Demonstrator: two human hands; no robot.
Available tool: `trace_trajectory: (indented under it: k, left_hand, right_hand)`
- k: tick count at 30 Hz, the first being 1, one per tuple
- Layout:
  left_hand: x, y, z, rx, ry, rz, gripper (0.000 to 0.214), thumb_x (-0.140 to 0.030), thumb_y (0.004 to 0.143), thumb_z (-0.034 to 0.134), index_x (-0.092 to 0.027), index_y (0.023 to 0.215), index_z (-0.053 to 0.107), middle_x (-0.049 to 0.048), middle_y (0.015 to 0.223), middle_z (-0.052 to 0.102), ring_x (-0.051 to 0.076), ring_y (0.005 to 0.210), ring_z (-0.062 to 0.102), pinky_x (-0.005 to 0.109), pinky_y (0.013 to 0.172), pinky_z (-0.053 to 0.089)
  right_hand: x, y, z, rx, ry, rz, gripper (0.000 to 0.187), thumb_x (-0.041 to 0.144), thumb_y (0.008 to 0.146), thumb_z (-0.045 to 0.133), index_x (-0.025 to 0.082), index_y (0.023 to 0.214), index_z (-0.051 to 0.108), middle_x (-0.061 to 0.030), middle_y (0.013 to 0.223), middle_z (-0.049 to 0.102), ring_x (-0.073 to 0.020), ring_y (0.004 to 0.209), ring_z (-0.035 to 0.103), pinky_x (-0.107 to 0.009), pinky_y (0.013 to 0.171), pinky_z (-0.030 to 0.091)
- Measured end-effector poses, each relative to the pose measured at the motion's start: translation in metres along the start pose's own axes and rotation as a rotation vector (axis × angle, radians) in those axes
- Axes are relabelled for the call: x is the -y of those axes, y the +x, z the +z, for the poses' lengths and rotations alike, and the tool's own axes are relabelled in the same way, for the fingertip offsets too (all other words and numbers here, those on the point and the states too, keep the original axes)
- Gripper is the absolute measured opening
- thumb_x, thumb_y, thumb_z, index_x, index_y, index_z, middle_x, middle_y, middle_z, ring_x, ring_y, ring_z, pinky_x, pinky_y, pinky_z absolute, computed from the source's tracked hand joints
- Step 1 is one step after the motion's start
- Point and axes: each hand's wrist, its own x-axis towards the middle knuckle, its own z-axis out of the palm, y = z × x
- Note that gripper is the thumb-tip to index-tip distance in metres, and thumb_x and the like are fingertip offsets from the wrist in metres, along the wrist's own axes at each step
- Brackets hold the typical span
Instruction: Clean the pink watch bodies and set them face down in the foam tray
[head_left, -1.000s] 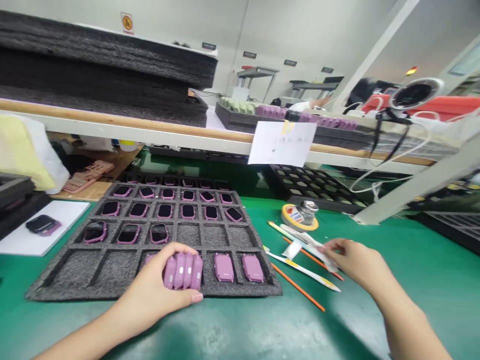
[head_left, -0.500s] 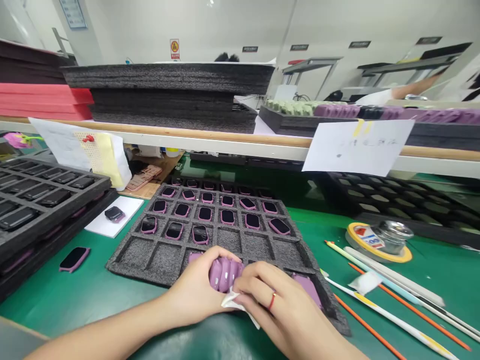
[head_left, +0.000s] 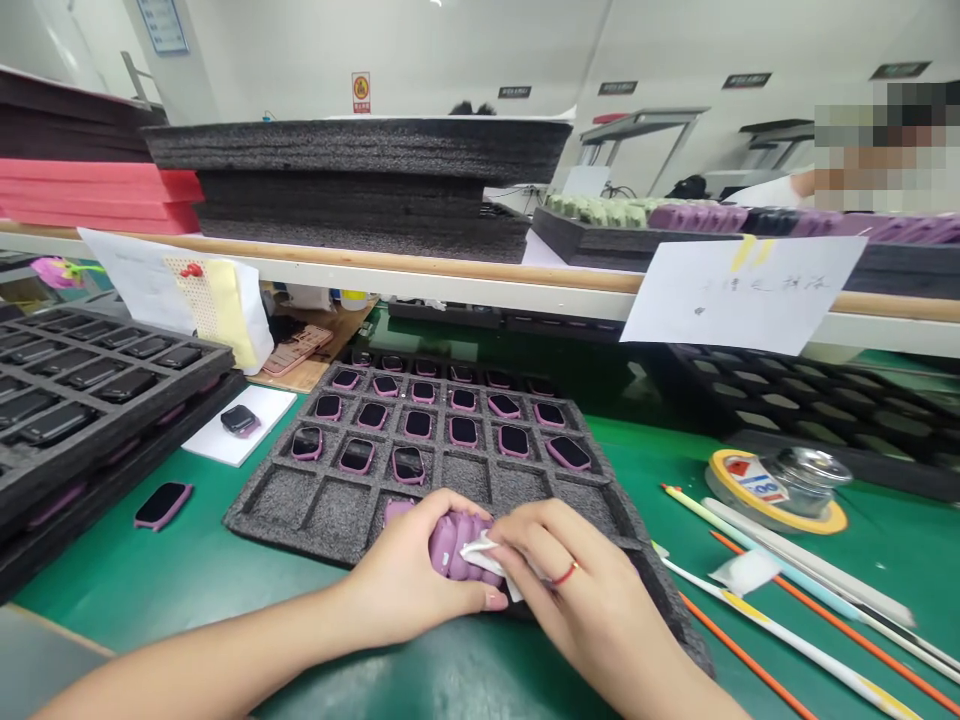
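My left hand (head_left: 409, 575) is closed around a stack of several purple watch bodies (head_left: 454, 545), held on edge at the near side of a dark foam tray (head_left: 315, 500). My right hand (head_left: 581, 590), with a red ring, pinches a small white wipe (head_left: 487, 555) against the stack. The tray's far rows hold purple watches (head_left: 420, 425) with dark screens up; several near pockets lie bare.
Orange and white sticks (head_left: 757, 620), a tape roll with a metal cap (head_left: 780, 480) and a white scrap (head_left: 742, 572) lie at right. More foam trays (head_left: 82, 385) stand at left, a loose watch (head_left: 161, 503) beside them. A shelf (head_left: 420, 275) carries stacked foam and a paper label (head_left: 739, 293).
My right hand came over from the sticks at right with the white wipe and now presses it on the watch stack. The view swung left; since half a second ago little moved.
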Motion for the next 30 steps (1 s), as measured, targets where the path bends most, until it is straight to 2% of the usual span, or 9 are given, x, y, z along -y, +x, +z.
trace_trajectory:
  k: [8, 13, 15, 19, 23, 24, 26, 28, 30]
  left_hand:
    - [-0.001, 0.0, 0.0, -0.032, 0.016, 0.023, 0.056, -0.024, 0.061, 0.086, -0.017, 0.11, 0.061, 0.0056, 0.108, 0.068, 0.024, 0.1, 0.061, 0.037, 0.095, 0.044]
    - [-0.006, -0.006, -0.002, -0.066, 0.033, -0.016, 0.054, -0.027, 0.062, 0.084, -0.02, 0.111, 0.061, 0.0039, 0.109, 0.066, 0.024, 0.103, 0.059, 0.039, 0.099, 0.042]
    - [-0.006, -0.009, -0.001, -0.065, 0.029, -0.018, 0.054, -0.027, 0.063, 0.085, -0.021, 0.111, 0.061, 0.0032, 0.11, 0.066, 0.024, 0.104, 0.06, 0.038, 0.098, 0.043]
    - [-0.006, -0.013, 0.004, -0.065, -0.007, 0.007, 0.052, -0.024, 0.063, 0.085, -0.023, 0.109, 0.062, 0.0019, 0.11, 0.066, 0.023, 0.103, 0.061, 0.037, 0.096, 0.046]
    - [-0.004, -0.015, 0.007, -0.05, -0.03, 0.027, 0.052, -0.024, 0.063, 0.086, -0.024, 0.109, 0.063, 0.0015, 0.112, 0.066, 0.024, 0.107, 0.062, 0.038, 0.102, 0.045]
    - [-0.003, -0.016, 0.007, -0.043, -0.033, 0.036, 0.052, -0.024, 0.063, 0.087, -0.024, 0.109, 0.063, 0.0018, 0.115, 0.066, 0.024, 0.11, 0.061, 0.038, 0.104, 0.044]
    - [-0.002, -0.016, 0.008, -0.04, -0.036, 0.055, 0.055, -0.024, 0.061, 0.088, -0.024, 0.109, 0.062, 0.0028, 0.118, 0.065, 0.026, 0.116, 0.059, 0.039, 0.106, 0.044]
    - [-0.001, -0.016, 0.009, -0.032, -0.058, 0.065, 0.059, -0.023, 0.06, 0.089, -0.024, 0.111, 0.06, 0.0034, 0.119, 0.065, 0.026, 0.117, 0.059, 0.04, 0.106, 0.045]
    - [0.001, -0.017, 0.012, 0.01, -0.14, 0.063, 0.064, -0.021, 0.062, 0.089, -0.024, 0.117, 0.057, 0.0039, 0.119, 0.065, 0.026, 0.118, 0.06, 0.04, 0.105, 0.046]
  right_hand:
    - [-0.008, 0.0, -0.001, -0.117, -0.108, -0.038, 0.009, 0.012, 0.096, 0.057, 0.02, 0.099, 0.06, -0.0034, 0.081, 0.069, -0.0162, 0.073, 0.065, -0.029, 0.065, 0.052]
    - [-0.056, -0.006, -0.04, -0.211, -0.324, 0.143, 0.006, 0.022, 0.097, 0.058, 0.02, 0.094, 0.063, -0.0074, 0.085, 0.071, -0.0208, 0.076, 0.068, -0.033, 0.068, 0.052]
    - [-0.085, -0.022, -0.061, -0.112, -0.628, 0.352, 0.026, 0.037, 0.099, 0.05, 0.021, 0.086, 0.065, -0.0098, 0.08, 0.07, -0.0251, 0.069, 0.066, -0.035, 0.057, 0.047]
    - [-0.121, -0.047, -0.084, 0.024, -0.696, 0.463, 0.046, 0.047, 0.093, 0.047, 0.02, 0.061, 0.067, -0.0165, 0.059, 0.063, -0.0335, 0.054, 0.06, -0.045, 0.049, 0.043]
    - [-0.088, -0.03, -0.068, 0.055, -0.491, 0.41, 0.04, 0.054, 0.097, 0.05, 0.022, 0.102, 0.073, -0.0123, 0.104, 0.074, -0.0303, 0.099, 0.071, -0.046, 0.086, 0.058]
    - [-0.072, -0.023, -0.059, 0.066, -0.239, 0.39, 0.039, 0.056, 0.095, 0.056, 0.023, 0.111, 0.07, -0.0109, 0.114, 0.072, -0.0282, 0.109, 0.07, -0.044, 0.093, 0.057]
    - [-0.04, -0.011, -0.042, 0.196, 0.175, 0.286, 0.067, 0.065, 0.078, 0.073, 0.028, 0.132, 0.058, -0.0091, 0.133, 0.066, -0.0276, 0.125, 0.063, -0.042, 0.104, 0.055]
    - [-0.015, -0.007, -0.024, 0.262, 0.33, 0.241, 0.102, 0.056, 0.064, 0.088, 0.033, 0.15, 0.038, -0.0076, 0.147, 0.056, -0.0268, 0.134, 0.056, -0.04, 0.11, 0.051]
    - [0.0, -0.01, -0.009, 0.228, 0.383, 0.22, 0.108, 0.036, 0.07, 0.089, 0.033, 0.157, 0.024, -0.0077, 0.152, 0.052, -0.0258, 0.138, 0.053, -0.043, 0.116, 0.045]
